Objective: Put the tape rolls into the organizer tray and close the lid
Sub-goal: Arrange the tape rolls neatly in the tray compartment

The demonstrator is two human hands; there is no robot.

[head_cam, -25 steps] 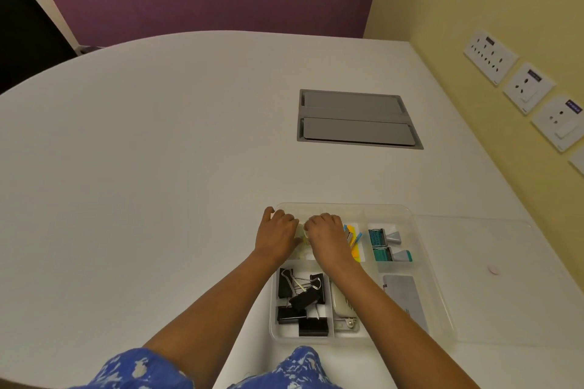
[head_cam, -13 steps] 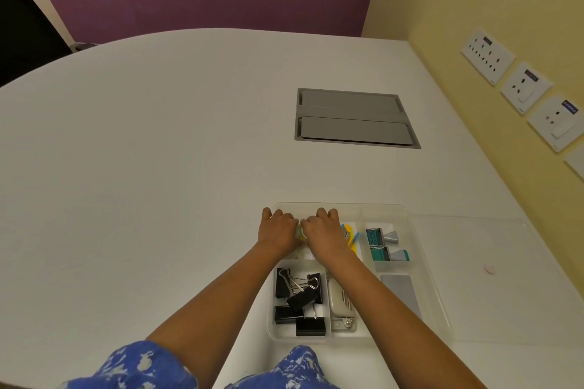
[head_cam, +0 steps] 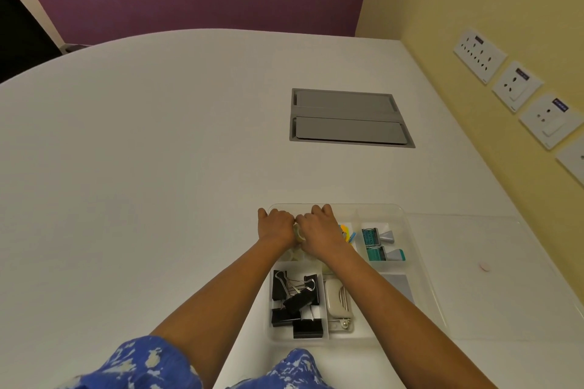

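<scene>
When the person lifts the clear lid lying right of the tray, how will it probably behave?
The clear lid looks thin and wide, so it is probably light and may flex a little. It lies flat on the table, so the edge may be hard to catch. Its smooth surface may be slippery.

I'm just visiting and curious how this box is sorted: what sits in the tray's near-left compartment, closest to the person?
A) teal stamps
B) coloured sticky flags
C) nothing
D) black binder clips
D: a heap of black binder clips fills the near-left compartment of the organizer tray, below the two hands.
</scene>
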